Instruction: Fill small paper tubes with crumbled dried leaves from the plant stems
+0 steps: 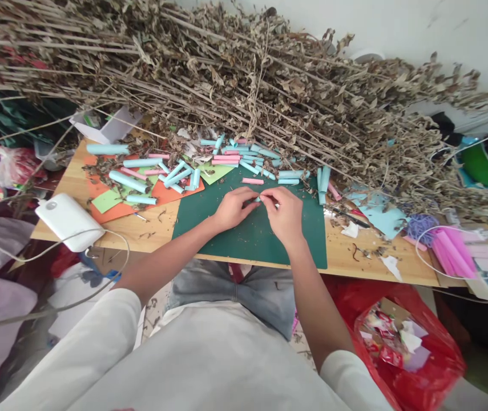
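Pinching, with near-closed fingertip grip of left hand (236, 209) and right hand (284, 210), a small blue paper roll (258, 199) over the green mat (247, 234), likely from 2 sides for steadiness, clear of the paper tubes (128, 181) beyond.

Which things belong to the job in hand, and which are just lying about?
Likely in use:
Small pale blue paper piece, between left hand and right hand
Dark green rectangular mat
Rolled blue and pink paper tubes

Apparently lying about:
White rounded rectangular device
Brown dried leafy stems
Tangled purple yarn
Red plastic litter bag
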Available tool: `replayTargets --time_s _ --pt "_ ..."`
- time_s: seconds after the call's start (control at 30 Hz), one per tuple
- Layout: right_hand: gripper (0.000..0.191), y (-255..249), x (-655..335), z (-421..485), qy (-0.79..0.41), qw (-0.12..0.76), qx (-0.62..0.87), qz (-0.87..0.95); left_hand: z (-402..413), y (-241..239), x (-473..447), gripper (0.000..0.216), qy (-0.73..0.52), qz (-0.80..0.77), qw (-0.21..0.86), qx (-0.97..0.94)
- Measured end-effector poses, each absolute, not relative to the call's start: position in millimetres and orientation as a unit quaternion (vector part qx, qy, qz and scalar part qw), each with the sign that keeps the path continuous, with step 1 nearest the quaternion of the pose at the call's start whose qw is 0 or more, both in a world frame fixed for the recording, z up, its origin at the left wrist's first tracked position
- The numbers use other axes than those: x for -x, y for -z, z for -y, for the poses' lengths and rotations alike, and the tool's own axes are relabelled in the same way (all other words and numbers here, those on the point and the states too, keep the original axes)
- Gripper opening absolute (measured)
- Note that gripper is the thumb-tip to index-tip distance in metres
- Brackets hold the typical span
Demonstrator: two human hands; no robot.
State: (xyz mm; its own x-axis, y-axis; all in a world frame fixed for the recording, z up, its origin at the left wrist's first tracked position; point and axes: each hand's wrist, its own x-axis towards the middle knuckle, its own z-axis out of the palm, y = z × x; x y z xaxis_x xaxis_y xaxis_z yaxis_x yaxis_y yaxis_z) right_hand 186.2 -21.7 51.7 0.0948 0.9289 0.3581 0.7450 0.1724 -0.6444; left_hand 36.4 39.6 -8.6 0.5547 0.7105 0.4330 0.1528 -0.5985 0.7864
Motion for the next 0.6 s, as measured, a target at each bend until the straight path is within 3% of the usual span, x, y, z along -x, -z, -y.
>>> replayTargets --time_s 0.2,0.37,0.6 --pt "0.014 -52.3 -189.8 21.6 -0.128 0.361 0.626 0.679 -41.5 10.1 -37.2 0.021 -0.398 -0.280 0.360 -0.796" --pt "0.011 -51.4 -190.1 22.8 -0.187 0.403 0.644 0.622 -40.4 7.2 -38.3 0.023 -0.393 -0.273 0.366 -0.799" --pt "0.014 -49.1 -191.3 23.5 -0.120 0.390 0.631 0.660 -40.8 7.2 -39.3 0.023 -0.390 -0.284 0.367 -0.795"
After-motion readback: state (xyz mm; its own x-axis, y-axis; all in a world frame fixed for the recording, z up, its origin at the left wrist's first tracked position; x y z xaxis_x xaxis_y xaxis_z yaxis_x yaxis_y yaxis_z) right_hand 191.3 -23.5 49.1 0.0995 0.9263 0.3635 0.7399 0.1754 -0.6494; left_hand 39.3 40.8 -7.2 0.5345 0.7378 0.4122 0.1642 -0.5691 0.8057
